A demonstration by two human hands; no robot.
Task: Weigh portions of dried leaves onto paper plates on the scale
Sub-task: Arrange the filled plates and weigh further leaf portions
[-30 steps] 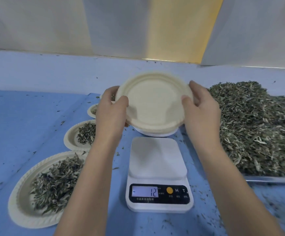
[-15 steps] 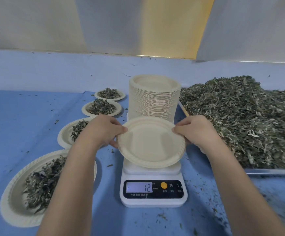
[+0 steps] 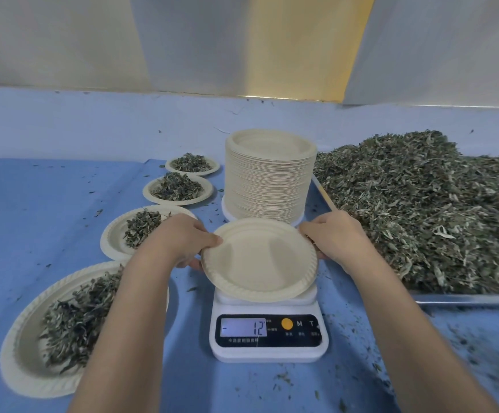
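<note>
The left hand (image 3: 182, 242) and right hand (image 3: 336, 238) each have their grip clamped on opposite rims of an empty paper plate (image 3: 260, 260), held slightly tilted directly over the platform of the scale (image 3: 269, 351); the display reads minus 12. A plate stack (image 3: 269, 180) stands just beyond the scale. The dried leaves (image 3: 435, 204) lie heaped in a tray (image 3: 465, 299) at right, and four filled plates (image 3: 27, 362) line the blue surface (image 3: 48, 210) at left.
</note>
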